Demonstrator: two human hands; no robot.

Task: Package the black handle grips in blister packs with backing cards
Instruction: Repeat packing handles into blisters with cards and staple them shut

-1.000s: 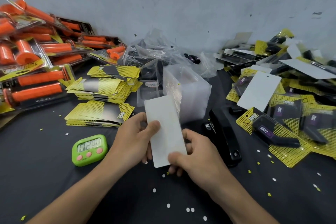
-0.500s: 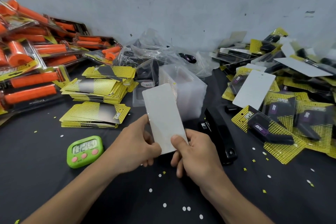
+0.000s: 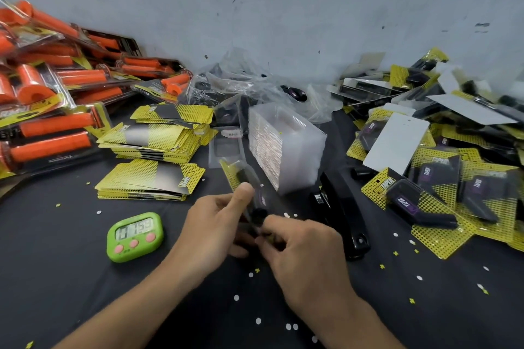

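Observation:
Both hands hold one blister pack (image 3: 246,182) edge-on above the black table (image 3: 71,263); its yellow backing card and a black handle grip inside show. My left hand (image 3: 215,224) pinches the pack's side with the thumb on top. My right hand (image 3: 300,246) grips its near end. A stack of clear blister shells (image 3: 286,144) stands just behind. Yellow-and-black backing cards (image 3: 158,136) lie in piles to the left. Finished black-grip packs (image 3: 442,193) are heaped on the right.
A black stapler (image 3: 344,212) lies right of my hands. A green digital timer (image 3: 135,236) sits to the left. Packs of orange grips (image 3: 51,110) pile up at far left. Crumpled clear bags (image 3: 241,85) lie against the grey wall. Paper punch dots litter the table.
The pack has turned from its white back facing me to edge-on, so the card front and black grip show. Both hands have shifted their hold and sit lower.

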